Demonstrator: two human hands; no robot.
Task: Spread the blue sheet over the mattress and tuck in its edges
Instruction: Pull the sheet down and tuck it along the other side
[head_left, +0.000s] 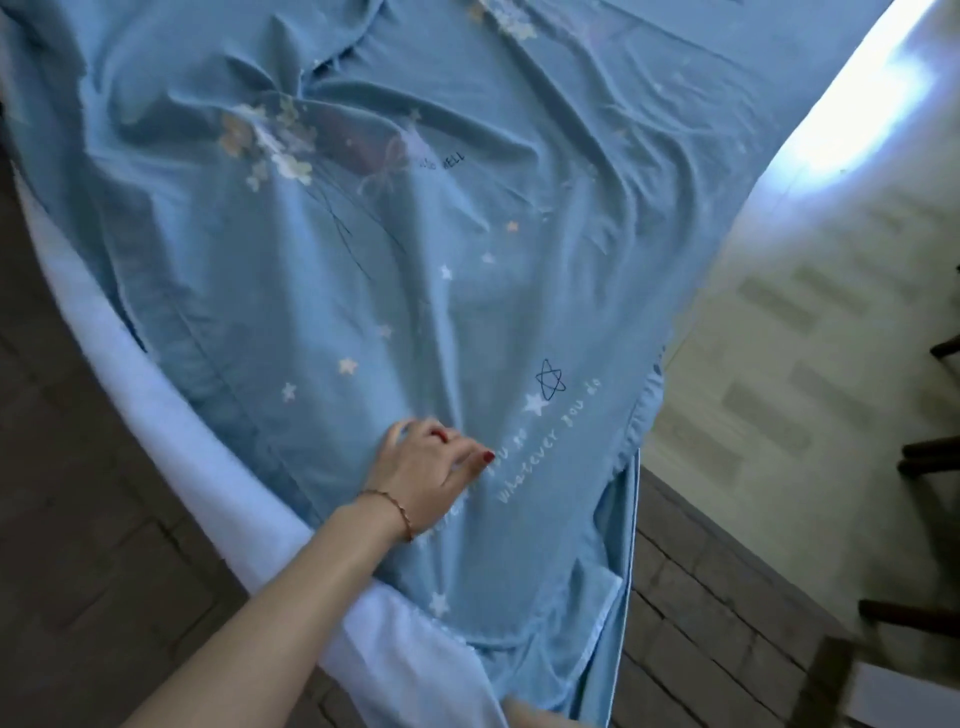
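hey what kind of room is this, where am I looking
Most likely a bedroom in a home. A blue sheet printed with stars lies rumpled over a white mattress, a left hand presses on it, and a tiled floor runs alongside.

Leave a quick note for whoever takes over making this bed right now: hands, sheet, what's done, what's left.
Left hand: flat on the blue sheet near the bed's corner, no grip.
Right hand: barely visible at the bottom edge, state unclear.
Sheet: lies over the mattress, still wrinkled; the corner hangs loose.
Done: mostly spread.
Left: smooth the creases, tuck the edges.
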